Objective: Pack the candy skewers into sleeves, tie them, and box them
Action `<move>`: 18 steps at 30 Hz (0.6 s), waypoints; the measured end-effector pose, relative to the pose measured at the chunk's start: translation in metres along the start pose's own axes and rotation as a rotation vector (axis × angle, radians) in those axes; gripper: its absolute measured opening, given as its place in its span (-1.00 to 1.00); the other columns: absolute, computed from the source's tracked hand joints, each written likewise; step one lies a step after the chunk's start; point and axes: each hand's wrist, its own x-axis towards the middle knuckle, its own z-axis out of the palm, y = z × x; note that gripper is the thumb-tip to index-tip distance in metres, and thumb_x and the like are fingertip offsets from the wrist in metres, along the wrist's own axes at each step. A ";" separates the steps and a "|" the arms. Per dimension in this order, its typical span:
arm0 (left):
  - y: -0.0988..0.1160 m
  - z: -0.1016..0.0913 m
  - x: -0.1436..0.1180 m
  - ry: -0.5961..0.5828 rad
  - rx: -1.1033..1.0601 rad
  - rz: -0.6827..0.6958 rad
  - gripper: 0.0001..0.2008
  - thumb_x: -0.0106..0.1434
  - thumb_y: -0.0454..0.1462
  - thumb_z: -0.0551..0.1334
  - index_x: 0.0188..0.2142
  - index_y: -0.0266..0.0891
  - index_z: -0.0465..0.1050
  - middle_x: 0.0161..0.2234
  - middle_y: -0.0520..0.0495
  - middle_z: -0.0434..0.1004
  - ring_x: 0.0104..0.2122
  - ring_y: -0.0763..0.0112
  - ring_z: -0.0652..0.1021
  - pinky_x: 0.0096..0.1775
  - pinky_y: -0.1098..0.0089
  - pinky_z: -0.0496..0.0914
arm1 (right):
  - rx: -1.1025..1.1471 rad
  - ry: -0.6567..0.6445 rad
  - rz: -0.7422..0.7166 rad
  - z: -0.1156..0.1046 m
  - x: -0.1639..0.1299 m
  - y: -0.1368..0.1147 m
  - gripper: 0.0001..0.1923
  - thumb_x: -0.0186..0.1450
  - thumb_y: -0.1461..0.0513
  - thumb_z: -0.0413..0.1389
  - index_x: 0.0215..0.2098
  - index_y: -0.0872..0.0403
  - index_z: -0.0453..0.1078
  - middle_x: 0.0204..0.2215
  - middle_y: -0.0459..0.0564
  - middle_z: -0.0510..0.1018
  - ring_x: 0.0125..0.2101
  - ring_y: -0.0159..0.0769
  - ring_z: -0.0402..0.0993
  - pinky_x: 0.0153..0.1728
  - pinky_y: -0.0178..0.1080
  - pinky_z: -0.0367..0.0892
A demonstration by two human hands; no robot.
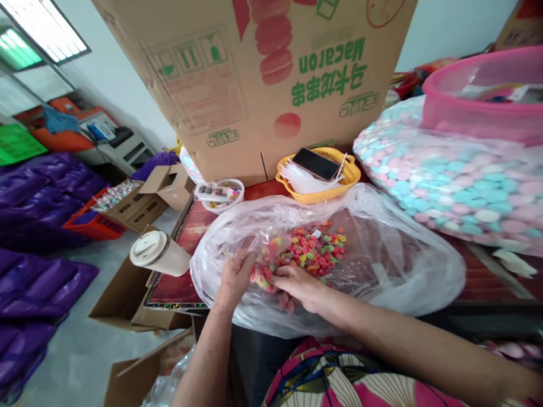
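Observation:
A large clear plastic bag [416, 264] lies spread on the table, with a pile of small colourful ring-shaped candies [320, 249] on it. My left hand [235, 279] is closed on the side of a small clear plastic bag [273, 248] at the pile's left edge. Some candies show through that small bag. My right hand [299, 287] reaches in from the right, its fingers curled low against the candies beside the small bag. Whatever lies under those fingers is partly hidden, but candies show at the fingertips.
Behind stands a big cardboard box [259, 109]. A yellow basket [320, 193] holds a phone [317, 163]. A white tub [222, 205] and lidded cup [160, 253] stand left. At right, a pink basket [486, 113] rests on a bulging bag of pastel candies [476, 190].

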 end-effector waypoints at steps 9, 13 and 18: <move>0.056 0.006 0.043 -0.084 0.089 0.122 -0.74 0.25 -0.14 0.10 -0.51 -0.21 0.33 -0.58 0.09 0.29 -0.50 0.44 0.32 -0.40 0.42 0.16 | 0.279 0.024 -0.128 -0.011 -0.010 -0.005 -0.84 0.14 0.20 0.17 -0.44 0.08 0.27 -0.59 -0.21 0.47 -0.76 -0.55 0.22 -0.79 -0.42 0.04; 0.065 0.009 0.055 -0.133 0.109 0.154 -0.73 0.24 -0.15 0.11 -0.54 -0.21 0.31 -0.59 0.10 0.28 -0.51 0.45 0.30 -0.41 0.42 0.14 | 0.350 -0.006 -0.133 -0.013 -0.014 -0.012 -0.89 0.13 0.25 0.16 -0.45 0.08 0.30 -0.57 -0.18 0.49 -0.71 -0.49 0.31 -0.77 -0.40 0.11; 0.066 0.008 0.053 -0.124 0.080 0.156 -0.72 0.24 -0.14 0.09 -0.55 -0.21 0.29 -0.59 0.10 0.23 -0.51 0.45 0.28 -0.42 0.43 0.15 | 0.450 -0.075 -0.124 -0.009 -0.012 -0.009 -0.84 0.10 0.23 0.21 -0.45 0.09 0.30 -0.60 -0.17 0.49 -0.70 -0.46 0.35 -0.72 -0.39 0.19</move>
